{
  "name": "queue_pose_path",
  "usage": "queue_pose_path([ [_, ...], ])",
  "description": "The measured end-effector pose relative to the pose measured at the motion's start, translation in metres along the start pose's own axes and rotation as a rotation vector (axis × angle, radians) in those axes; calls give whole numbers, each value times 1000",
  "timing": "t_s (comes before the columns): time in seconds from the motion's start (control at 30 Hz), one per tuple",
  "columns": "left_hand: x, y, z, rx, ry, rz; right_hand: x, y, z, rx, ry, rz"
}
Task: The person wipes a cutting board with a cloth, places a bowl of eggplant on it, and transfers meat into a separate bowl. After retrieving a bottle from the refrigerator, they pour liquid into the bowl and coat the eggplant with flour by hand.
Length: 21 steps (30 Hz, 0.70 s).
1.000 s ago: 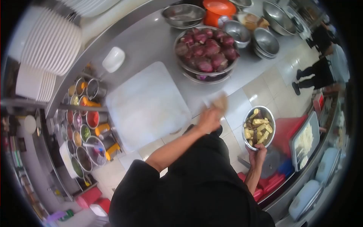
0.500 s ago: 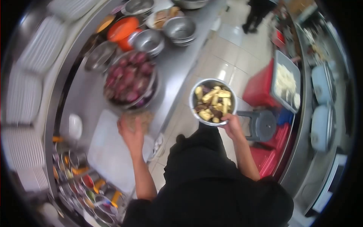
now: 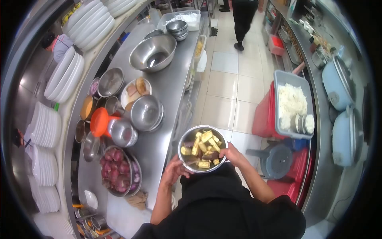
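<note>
A round metal bowl (image 3: 181, 139) of yellow and dark brown chunks (image 3: 205, 146) is held in front of my body. My right hand (image 3: 234, 154) grips its right rim, thumb on the edge. At its lower left side, my left hand (image 3: 175, 170) supports the bowl with curled fingers. On the steel counter to the left, red onions (image 3: 116, 169) fill a bowl, with a brown cloth (image 3: 138, 200) and a white board (image 3: 125, 217) near it.
The steel counter (image 3: 159, 85) carries metal bowls, including a large one (image 3: 152, 53), and an orange container (image 3: 99, 122). To the right stand a tub of white food (image 3: 292, 99) and a grey stool (image 3: 276, 161). A person (image 3: 243, 20) is up the aisle.
My left hand has left the cloth on the counter and now touches the bowl. The view has shifted up the aisle, and the bowl appears lower, closer to my body.
</note>
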<state>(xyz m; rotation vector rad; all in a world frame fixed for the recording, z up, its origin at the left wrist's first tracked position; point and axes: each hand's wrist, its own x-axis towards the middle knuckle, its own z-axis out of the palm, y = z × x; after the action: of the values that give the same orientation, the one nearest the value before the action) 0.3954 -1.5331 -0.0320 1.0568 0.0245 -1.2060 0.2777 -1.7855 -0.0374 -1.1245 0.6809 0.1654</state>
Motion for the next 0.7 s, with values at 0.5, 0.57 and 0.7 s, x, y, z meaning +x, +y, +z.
queue_pose_path([
  [0.5, 249, 157, 4, -120, -57, 54, 251, -240, -80, -461, -189, 75],
  [0.57, 298, 198, 6, -147, -73, 127, 275, -272, -98, -278, -49, 45],
  [0.7, 399, 259, 0, -405, 226, 159, 327, -293, -157, -52, -40, -12],
])
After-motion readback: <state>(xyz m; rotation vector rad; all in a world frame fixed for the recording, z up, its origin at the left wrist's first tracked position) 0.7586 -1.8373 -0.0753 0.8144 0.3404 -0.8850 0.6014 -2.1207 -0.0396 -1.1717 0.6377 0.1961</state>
